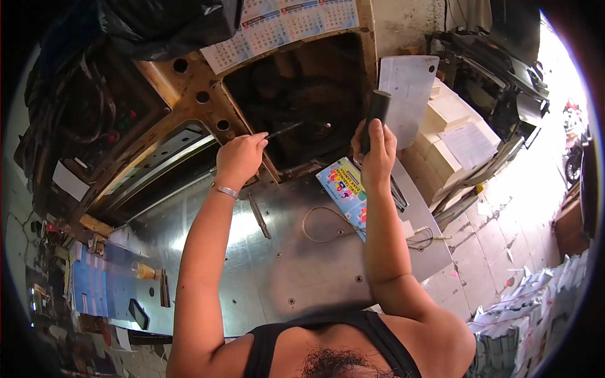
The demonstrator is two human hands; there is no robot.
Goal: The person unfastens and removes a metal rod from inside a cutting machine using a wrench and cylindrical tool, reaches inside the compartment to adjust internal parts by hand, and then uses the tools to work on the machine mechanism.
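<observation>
My left hand (241,159) pinches a thin dark rod (285,130), its far end pointing into the dark opening (302,94) of a worn yellowish machine frame (189,94). My right hand (378,148) is wrapped round a black cylinder (379,104), held upright at the right edge of that opening. A small shiny round spot (327,125) shows inside the opening, beyond the rod's tip. Below my right hand, a colourful booklet (343,189) lies on the metal table (302,264). A slim metal tool (258,215) rests on the table below my left hand.
A loop of thin cord (309,227) lies on the table. Paper stacks (441,145) stand at the right, with more bundled stacks (529,321) at lower right. On the left are a glass (144,271) and a phone (138,314). A calendar sheet (283,28) hangs above the opening.
</observation>
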